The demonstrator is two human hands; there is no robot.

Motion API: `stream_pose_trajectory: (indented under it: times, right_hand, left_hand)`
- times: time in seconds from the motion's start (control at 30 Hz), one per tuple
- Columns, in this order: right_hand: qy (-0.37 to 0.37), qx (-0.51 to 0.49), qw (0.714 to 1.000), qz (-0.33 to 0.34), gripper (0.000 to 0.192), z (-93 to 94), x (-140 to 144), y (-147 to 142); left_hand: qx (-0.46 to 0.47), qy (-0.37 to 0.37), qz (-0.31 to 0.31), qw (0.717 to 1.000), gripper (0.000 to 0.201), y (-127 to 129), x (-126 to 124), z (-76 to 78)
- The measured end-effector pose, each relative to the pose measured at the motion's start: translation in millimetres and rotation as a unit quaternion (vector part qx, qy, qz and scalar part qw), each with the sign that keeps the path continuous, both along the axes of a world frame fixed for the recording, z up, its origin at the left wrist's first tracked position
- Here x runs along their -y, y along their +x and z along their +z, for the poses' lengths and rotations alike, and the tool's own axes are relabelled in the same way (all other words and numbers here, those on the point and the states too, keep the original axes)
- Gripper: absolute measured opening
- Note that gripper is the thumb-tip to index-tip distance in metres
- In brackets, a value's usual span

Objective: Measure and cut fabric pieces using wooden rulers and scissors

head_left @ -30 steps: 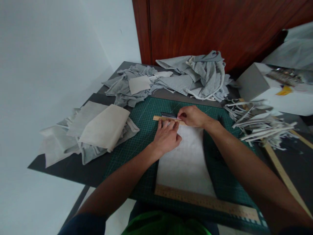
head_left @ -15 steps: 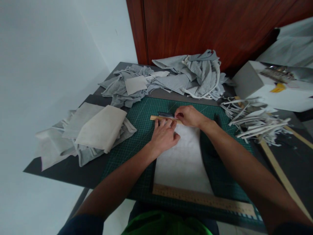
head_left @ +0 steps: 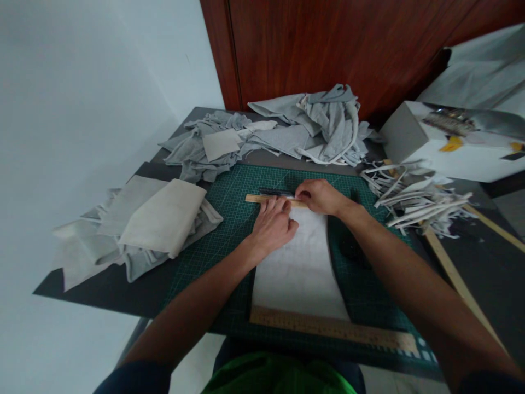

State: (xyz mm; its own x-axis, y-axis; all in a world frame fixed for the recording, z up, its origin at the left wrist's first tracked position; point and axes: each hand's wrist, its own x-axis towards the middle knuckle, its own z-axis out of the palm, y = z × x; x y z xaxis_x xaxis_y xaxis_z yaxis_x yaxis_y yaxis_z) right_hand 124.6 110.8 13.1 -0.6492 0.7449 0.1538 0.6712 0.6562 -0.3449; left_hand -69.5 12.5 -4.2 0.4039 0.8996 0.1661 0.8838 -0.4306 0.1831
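Note:
A pale, off-white piece of fabric (head_left: 297, 268) lies on the green cutting mat (head_left: 229, 219). Across its far edge runs a short wooden ruler (head_left: 253, 198), partly covered by my fingers. My left hand (head_left: 274, 224) lies flat on the ruler and the fabric, fingers stretched forward and thumb out to the right. Fingertips pinched together, my right hand (head_left: 318, 196) is at the ruler's right end; what it grips is hidden. Just beyond the ruler is a dark, narrow strip (head_left: 273, 192) reaching toward the right fingertips. A longer wooden ruler (head_left: 303, 322) crosses the fabric's near edge.
Folded grey and cream fabric (head_left: 164, 219) lies at the left. Crumpled grey fabric (head_left: 328, 123) is heaped along the back. Thin fabric strips (head_left: 422, 197) pile up at the right, near a white box (head_left: 404, 131). A dark tool (head_left: 350, 246) lies beside my right forearm.
The whole view has shifted slightly. Both hands stay at the short ruler, with the right fingertips still pinched and the left hand still pressing flat.

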Motion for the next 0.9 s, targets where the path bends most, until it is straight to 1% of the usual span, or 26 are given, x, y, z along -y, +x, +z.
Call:
stream_pose_trajectory:
  times: [0.13, 0.23, 0.43, 0.57, 0.67, 0.77, 0.83, 0.9]
  right_hand:
    - [-0.008, 0.017, 1.0, -0.016, 0.022, 1.4, 1, 13]
    - [-0.007, 0.037, 0.999, -0.024, 0.021, 2.1, 1, 24]
    - [0.003, 0.001, 1.0, -0.016, 0.024, -1.7, 5, 23]
    - [-0.002, 0.032, 0.999, -0.037, 0.021, 0.9, 9, 43]
    - [0.001, 0.056, 0.997, -0.05, 0.02, 2.8, 10, 54]
    - [0.009, 0.044, 0.998, -0.054, 0.021, 1.1, 9, 52]
    - [0.012, 0.029, 0.998, -0.053, 0.021, -0.5, 9, 50]
    - [0.008, 0.025, 0.998, -0.055, 0.02, -0.9, 10, 54]
  left_hand:
    - [0.011, -0.007, -0.02, 1.0, 0.045, 2, -4, 0.5]
    - [0.003, 0.001, -0.012, 1.0, 0.048, 4, -4, 0.7]
    - [-0.036, -0.003, 0.01, 0.999, 0.049, 13, -2, 3.3]
    - [-0.033, 0.009, 0.016, 0.999, 0.046, 21, -4, 5.3]
    - [-0.023, 0.012, -0.011, 1.0, 0.042, 26, -8, 6.7]
    - [-0.028, 0.006, -0.04, 0.999, 0.04, 30, -12, 7.0]
    - [-0.032, 0.006, -0.041, 0.999, 0.042, 31, -11, 6.0]
    - [-0.028, 0.012, -0.033, 0.999, 0.046, 33, -8, 4.1]
